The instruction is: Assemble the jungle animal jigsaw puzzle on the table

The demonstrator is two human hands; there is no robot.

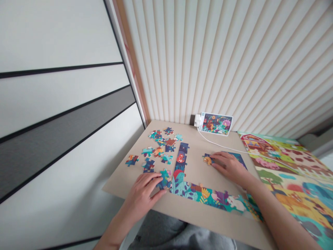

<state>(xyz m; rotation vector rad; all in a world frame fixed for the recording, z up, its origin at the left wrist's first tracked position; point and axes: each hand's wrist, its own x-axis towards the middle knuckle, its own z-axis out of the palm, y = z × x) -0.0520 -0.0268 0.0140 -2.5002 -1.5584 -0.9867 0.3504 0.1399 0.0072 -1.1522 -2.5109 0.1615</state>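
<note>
A partly joined jigsaw puzzle lies on the table, with a left strip and a bottom strip meeting in an L. My left hand rests low on the table, fingers apart, its fingertips touching loose teal puzzle pieces left of the L. Inside the corner, my right hand has its thumb and fingers at a dark blue puzzle piece with an orange animal. Partly hidden behind that hand is a joined dark blue section. Several loose puzzle pieces are scattered at the left.
Against the pleated blind leans a white-framed picture of the puzzle scene. Beside it sits a white charger plug, its cable running right across the table. A farm-animal picture sheet covers the right side. White panels stand at left.
</note>
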